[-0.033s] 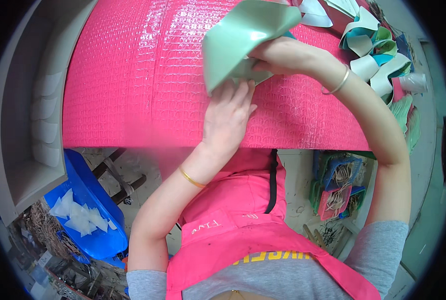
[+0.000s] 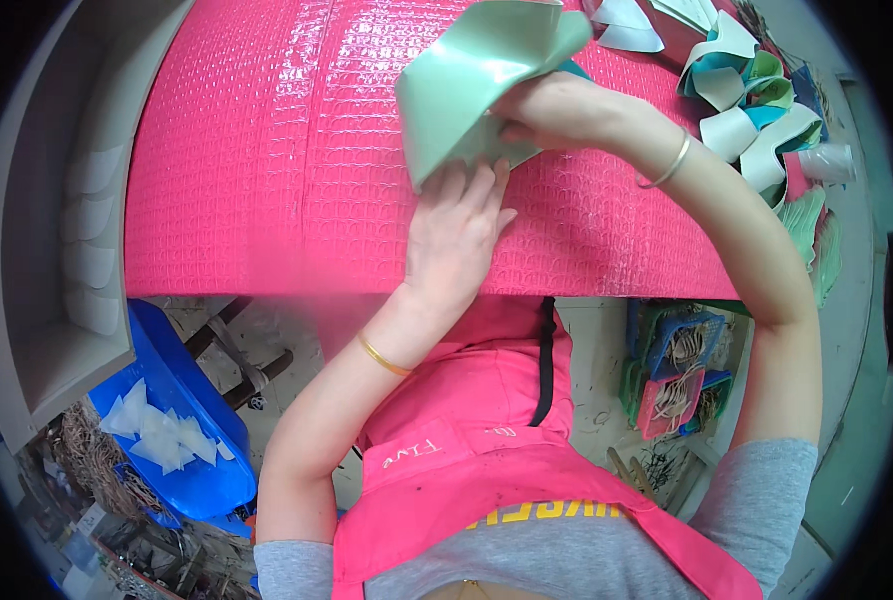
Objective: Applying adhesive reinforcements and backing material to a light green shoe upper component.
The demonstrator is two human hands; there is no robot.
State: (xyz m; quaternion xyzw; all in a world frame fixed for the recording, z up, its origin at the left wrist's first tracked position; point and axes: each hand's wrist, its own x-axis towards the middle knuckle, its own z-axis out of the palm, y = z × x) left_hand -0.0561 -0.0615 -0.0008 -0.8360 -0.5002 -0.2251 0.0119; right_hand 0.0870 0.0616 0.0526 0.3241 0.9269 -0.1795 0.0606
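Note:
A pale green glossy sheet is curled over on itself above the pink work surface, its far end lifted. My right hand reaches round from the right and grips the curled part; most of its fingers are hidden by the sheet. At the sheet's near edge, my left hand has its bent fingers on the material and its thumb out to the right. The left fingertips are partly covered. A bit of blue shows beside the right hand, under the sheet.
Pink textured matting covers the table. White, green and blue curled pieces lie at the far right, near a clear plastic cup. A grey shelf stands left, above a blue bin with white scraps. Small baskets sit below right.
My right hand and the curled part of the sheet have shifted slightly left. The sheet's far right end has bent downward a little. My left hand stays nearly in place.

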